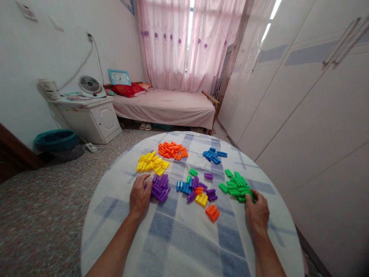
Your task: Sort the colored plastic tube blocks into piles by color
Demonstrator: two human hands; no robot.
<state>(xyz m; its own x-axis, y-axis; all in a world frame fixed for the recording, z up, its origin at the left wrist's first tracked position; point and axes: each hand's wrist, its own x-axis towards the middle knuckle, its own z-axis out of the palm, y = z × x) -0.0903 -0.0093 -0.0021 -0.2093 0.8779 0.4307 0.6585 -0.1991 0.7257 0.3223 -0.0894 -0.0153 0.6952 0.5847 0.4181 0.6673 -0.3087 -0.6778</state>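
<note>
A: Record left hand.
B: Curls at left edge of purple pile; cannot tell if pinching a piece.
A: Right hand?
B: Bends around near-right edge of green pile; cannot tell grip either.
A: Elsewhere on desk?
B: Note mixed-color pieces between both hands; see yellow pile, orange pile, blue pile farther back.

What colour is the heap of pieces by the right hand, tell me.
Green: the heap by the right hand shows best in the head view.
</note>
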